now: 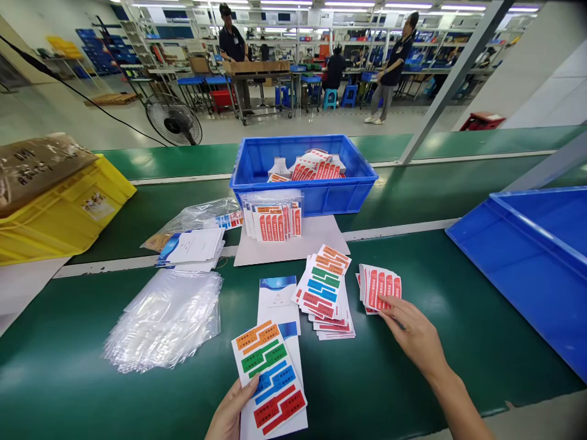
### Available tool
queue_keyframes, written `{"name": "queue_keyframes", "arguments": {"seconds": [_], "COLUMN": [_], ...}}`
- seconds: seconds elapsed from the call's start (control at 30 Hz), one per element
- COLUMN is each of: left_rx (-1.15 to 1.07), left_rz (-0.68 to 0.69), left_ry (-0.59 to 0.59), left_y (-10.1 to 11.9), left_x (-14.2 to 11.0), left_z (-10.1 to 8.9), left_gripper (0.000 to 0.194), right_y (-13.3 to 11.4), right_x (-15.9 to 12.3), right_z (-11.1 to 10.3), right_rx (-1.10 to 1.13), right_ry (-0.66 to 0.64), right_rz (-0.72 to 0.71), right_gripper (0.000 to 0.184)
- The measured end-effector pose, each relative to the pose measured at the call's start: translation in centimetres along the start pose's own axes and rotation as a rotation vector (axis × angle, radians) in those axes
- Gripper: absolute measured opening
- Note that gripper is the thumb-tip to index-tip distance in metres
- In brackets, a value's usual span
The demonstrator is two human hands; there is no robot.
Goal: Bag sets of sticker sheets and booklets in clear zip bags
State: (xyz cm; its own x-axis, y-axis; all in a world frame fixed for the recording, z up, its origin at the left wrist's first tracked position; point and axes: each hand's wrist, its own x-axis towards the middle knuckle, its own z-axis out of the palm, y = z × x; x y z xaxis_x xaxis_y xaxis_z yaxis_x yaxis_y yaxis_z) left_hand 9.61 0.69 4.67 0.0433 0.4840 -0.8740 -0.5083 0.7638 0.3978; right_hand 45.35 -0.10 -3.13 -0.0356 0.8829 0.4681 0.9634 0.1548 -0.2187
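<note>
My left hand (232, 410) grips a colour sticker sheet (268, 376) with orange, green, blue and red labels, held on top of a white and blue leaflet (279, 299). My right hand (413, 333) reaches to a small stack of red sticker sheets (378, 287), fingertips pinching its near edge. Between the two hands lies a stack of colour sticker sheets (325, 287) on the green belt.
A pile of clear plastic bags (167, 318) lies at left, with more leaflets (192, 249) behind. Bagged sets (273, 220) lean against a blue bin (275, 165). A yellow crate (68, 211) sits far left, another blue bin (536, 256) at right. People work in the background.
</note>
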Motion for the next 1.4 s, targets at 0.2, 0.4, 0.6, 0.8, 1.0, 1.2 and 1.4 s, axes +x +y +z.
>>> {"name": "queue_keyframes", "arguments": {"seconds": [0.2, 0.4, 0.6, 0.8, 1.0, 1.2, 1.4], "left_rx": [0.024, -0.022, -0.144, 0.283, 1.244, 1.430, 1.610], "left_rz": [-0.055, -0.033, 0.070, 0.452, 0.823, 0.918, 1.060], "left_ry": [0.053, 0.016, -0.262, -0.312, -0.255, -0.285, 0.349], "left_y": [0.0, -0.2, -1.8, 1.2, 5.5, 7.6, 12.3], "left_x": [0.4, 0.6, 1.6, 0.2, -3.9, -2.1, 4.7], "left_z": [-0.4, -1.0, -1.7, -4.3, -6.8, -6.8, -5.6], "left_gripper": [0.075, 0.080, 0.059, 0.027, 0.032, 0.020, 0.023], "right_y": [0.7, -1.9, -15.6, -23.3, -22.7, -24.8, -24.7], "right_x": [0.3, 1.3, 2.1, 2.8, 4.2, 3.3, 3.2], "right_z": [-0.3, -2.2, -1.7, 0.7, 3.8, 7.4, 7.0], "right_rx": [0.072, 0.018, 0.305, 0.728, 1.058, 1.258, 1.321], "right_ry": [-0.040, 0.192, 0.097, -0.304, -0.492, -0.745, -0.670], "right_rz": [0.068, 0.195, -0.403, -0.598, 0.012, 0.124, 0.064], "right_gripper": [0.018, 0.012, 0.018, 0.028, 0.072, 0.036, 0.020]}}
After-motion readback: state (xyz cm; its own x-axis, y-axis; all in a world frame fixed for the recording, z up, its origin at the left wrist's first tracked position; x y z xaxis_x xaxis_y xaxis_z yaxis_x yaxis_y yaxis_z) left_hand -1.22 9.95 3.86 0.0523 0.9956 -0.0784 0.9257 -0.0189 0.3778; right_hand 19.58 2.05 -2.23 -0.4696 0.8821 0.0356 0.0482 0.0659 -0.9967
